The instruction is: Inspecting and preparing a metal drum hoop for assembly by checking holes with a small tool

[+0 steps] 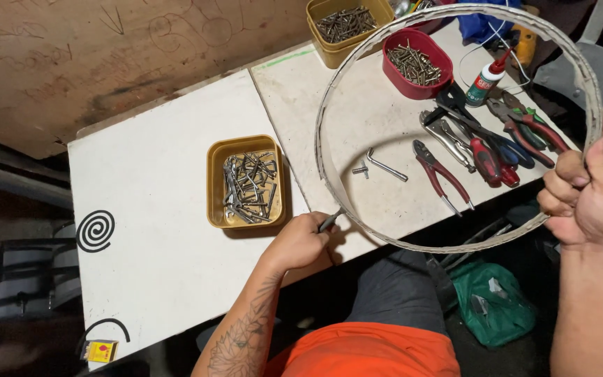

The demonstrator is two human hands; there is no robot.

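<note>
The person held a large thin metal hoop (329,91) up over the bench (169,265), tilted so its open face looked back toward the camera. The right hand (591,188) was closed around the hoop's right rim, fingers curled tight. The left hand (301,241) gripped a small dark tool (331,220) whose tip met the hoop's lower-left edge. That tool's long axis ran up and to the right, pointing into the band. The left hand was the nearer one to that contact point; the right merely steadied the far side. Through the ring showed pliers (441,174), a bent hex key (385,166) and a red tub of screws (413,66). A yellow tray of metal fittings (246,185) sat just left of the hoop.
</note>
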